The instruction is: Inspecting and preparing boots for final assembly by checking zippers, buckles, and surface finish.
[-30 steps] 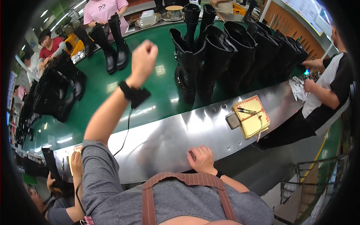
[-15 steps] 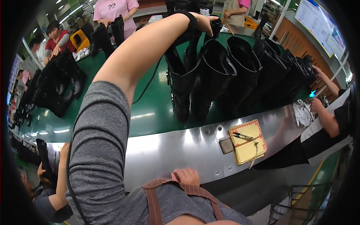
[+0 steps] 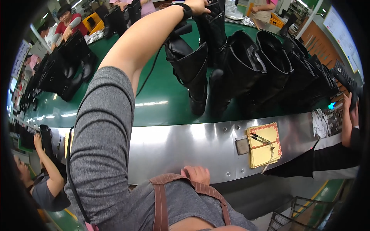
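Observation:
My left arm reaches far across the green table point(image 3: 154, 109). At its end my left hand point(image 3: 197, 7) is closed on the upper shaft of a tall black boot point(image 3: 212, 32); the top of the boot is partly cut off by the picture's edge. Nearer to me another black boot point(image 3: 189, 69) stands with its wide opening toward me. A row of black boots point(image 3: 246, 71) runs to the right of it. My right hand point(image 3: 198, 174) rests on the near edge of the metal strip point(image 3: 165, 154), fingers loosely stretched and nothing in them.
Yellow cards point(image 3: 264, 148) with a pen point(image 3: 260, 138) lie on the metal strip beside a small dark block point(image 3: 243, 146). More black boots point(image 3: 63, 73) stand on the left. Co-workers are at both sides and across the table. A wire rack point(image 3: 296, 213) stands lower right.
My left hand has moved slightly farther away with the boot, which now stands more in view behind the near boot. My right hand stays at the edge. The view has shifted.

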Action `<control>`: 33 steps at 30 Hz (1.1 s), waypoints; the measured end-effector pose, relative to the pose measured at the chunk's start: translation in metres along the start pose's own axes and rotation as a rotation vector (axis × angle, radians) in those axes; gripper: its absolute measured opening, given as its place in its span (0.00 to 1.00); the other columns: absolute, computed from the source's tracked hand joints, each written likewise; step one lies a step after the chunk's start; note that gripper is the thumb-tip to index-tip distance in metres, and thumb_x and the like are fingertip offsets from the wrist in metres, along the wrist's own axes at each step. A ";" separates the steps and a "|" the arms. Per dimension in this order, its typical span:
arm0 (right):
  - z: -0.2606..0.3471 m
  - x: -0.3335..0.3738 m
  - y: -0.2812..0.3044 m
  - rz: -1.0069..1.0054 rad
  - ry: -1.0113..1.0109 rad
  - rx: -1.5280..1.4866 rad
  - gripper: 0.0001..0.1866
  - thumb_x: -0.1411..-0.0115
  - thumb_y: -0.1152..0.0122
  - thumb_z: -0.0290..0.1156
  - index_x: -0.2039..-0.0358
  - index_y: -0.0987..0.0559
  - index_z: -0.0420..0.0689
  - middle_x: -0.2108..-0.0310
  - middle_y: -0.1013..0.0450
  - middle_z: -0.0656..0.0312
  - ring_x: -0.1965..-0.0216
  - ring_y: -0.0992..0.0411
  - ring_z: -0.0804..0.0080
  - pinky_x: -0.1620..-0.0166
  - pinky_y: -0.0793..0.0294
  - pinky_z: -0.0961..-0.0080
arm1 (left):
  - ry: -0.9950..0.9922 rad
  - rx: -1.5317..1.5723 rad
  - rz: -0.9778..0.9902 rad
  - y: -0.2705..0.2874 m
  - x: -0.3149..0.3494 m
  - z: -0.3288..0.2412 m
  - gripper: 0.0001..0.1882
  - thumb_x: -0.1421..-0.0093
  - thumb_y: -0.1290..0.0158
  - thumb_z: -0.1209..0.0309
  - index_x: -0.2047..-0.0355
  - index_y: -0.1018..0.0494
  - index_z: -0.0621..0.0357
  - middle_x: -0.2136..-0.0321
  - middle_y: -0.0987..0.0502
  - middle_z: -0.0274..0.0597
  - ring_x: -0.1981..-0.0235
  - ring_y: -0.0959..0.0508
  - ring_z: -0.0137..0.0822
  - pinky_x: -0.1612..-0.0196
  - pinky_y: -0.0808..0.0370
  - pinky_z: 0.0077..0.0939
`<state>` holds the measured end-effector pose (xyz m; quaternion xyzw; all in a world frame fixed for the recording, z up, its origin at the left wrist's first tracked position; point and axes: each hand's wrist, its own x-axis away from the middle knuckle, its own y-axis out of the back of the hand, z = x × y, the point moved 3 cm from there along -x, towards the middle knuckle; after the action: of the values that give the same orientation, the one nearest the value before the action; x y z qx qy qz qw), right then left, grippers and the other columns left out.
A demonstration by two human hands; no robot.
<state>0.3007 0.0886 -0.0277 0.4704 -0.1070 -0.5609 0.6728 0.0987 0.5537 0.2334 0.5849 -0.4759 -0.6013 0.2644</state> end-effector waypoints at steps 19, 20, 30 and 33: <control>0.008 0.009 -0.005 0.016 -0.010 0.018 0.06 0.50 0.36 0.32 0.72 0.24 0.49 0.75 0.29 0.65 0.71 0.31 0.63 0.67 0.37 0.66 | 0.368 -0.049 -0.107 0.277 0.246 0.155 0.12 0.47 0.41 0.67 0.69 0.23 0.64 0.80 0.23 0.41 0.76 0.23 0.34 0.71 0.25 0.32; 0.008 0.010 -0.005 0.023 0.001 0.010 0.06 0.50 0.36 0.32 0.72 0.24 0.49 0.75 0.29 0.65 0.71 0.31 0.63 0.67 0.37 0.66 | 0.295 -0.159 -0.141 0.278 0.266 0.178 0.12 0.47 0.41 0.66 0.69 0.23 0.64 0.80 0.23 0.43 0.76 0.23 0.35 0.71 0.25 0.34; 0.012 0.008 -0.002 -0.009 -0.027 0.009 0.06 0.49 0.36 0.31 0.72 0.24 0.48 0.80 0.33 0.65 0.75 0.34 0.63 0.68 0.38 0.66 | 0.543 -0.306 0.088 0.255 0.396 0.260 0.25 0.50 0.38 0.49 0.71 0.25 0.60 0.69 0.24 0.47 0.64 0.24 0.44 0.60 0.27 0.35; 0.003 -0.010 0.008 0.165 -0.118 -0.154 0.08 0.48 0.35 0.30 0.67 0.23 0.44 0.77 0.30 0.62 0.72 0.31 0.65 0.66 0.33 0.69 | 0.344 -0.758 -0.303 0.255 0.407 0.218 0.25 0.50 0.38 0.48 0.65 0.25 0.55 0.60 0.26 0.45 0.53 0.29 0.44 0.54 0.29 0.42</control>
<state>0.3004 0.0954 -0.0158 0.3732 -0.1412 -0.5366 0.7435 -0.2422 0.1514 0.2446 0.6014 -0.0795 -0.6592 0.4443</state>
